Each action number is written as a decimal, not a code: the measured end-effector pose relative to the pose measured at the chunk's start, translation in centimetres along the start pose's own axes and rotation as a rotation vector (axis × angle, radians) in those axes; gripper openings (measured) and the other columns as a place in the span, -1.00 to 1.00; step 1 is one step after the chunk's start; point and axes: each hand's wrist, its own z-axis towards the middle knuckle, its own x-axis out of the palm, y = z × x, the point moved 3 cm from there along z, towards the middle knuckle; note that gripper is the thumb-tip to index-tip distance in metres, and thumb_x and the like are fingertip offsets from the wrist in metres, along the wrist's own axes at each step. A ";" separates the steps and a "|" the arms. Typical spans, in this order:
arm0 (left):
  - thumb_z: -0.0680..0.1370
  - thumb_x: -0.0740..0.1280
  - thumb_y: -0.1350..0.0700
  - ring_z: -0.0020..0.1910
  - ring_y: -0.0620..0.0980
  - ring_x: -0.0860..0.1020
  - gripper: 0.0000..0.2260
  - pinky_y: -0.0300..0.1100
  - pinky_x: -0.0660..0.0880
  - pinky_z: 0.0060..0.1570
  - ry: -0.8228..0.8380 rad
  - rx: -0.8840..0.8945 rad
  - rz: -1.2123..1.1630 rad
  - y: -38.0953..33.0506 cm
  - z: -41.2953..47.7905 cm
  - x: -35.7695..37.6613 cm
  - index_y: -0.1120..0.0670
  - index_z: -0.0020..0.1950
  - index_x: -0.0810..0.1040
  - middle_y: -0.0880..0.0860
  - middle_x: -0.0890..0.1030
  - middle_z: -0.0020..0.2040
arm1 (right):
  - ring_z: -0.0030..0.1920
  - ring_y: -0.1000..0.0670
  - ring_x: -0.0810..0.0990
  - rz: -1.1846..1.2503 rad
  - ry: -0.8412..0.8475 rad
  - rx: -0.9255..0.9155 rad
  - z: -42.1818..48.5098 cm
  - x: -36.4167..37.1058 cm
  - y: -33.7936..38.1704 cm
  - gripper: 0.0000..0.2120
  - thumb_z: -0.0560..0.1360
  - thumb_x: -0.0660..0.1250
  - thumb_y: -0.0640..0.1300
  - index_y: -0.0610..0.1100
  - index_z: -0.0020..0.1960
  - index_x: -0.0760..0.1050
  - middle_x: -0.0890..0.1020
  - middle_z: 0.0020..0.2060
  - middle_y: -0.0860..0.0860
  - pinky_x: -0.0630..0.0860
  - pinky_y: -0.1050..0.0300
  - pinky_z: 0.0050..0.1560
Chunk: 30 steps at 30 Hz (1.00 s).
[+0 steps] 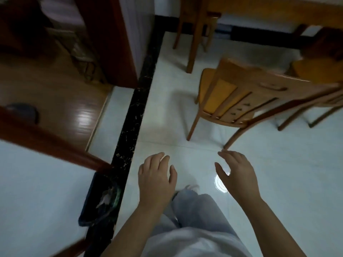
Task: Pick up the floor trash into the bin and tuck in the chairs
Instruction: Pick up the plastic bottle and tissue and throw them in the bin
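Observation:
My left hand (156, 178) and my right hand (236, 173) hover side by side over the pale tiled floor, fingers relaxed and spread, holding nothing. A dark bin (98, 203) with crumpled trash inside stands by the wall at the lower left, left of my left hand. A wooden chair (239, 95) stands pulled out from the wooden table (259, 8), its back towards me, just beyond my right hand. A second chair seat (315, 69) shows at the right edge. I see no loose trash on the floor.
A black marble strip (135, 101) runs along the floor beside a white wall and a red-brown door frame (111, 39). Through the doorway lies a wooden floor (55, 93). My legs in light trousers (193, 219) fill the bottom centre.

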 end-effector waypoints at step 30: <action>0.49 0.11 0.04 -0.04 0.15 0.59 -0.64 -0.03 0.50 -0.08 0.193 0.701 -0.188 -51.9 16.5 23.4 0.20 -0.02 0.62 0.16 0.64 -0.01 | -0.04 -0.17 0.62 -0.108 -0.447 0.465 4.1 -23.1 -46.8 -0.74 0.33 0.48 -0.25 -0.24 0.01 0.58 0.66 -0.06 -0.14 0.52 0.00 -0.03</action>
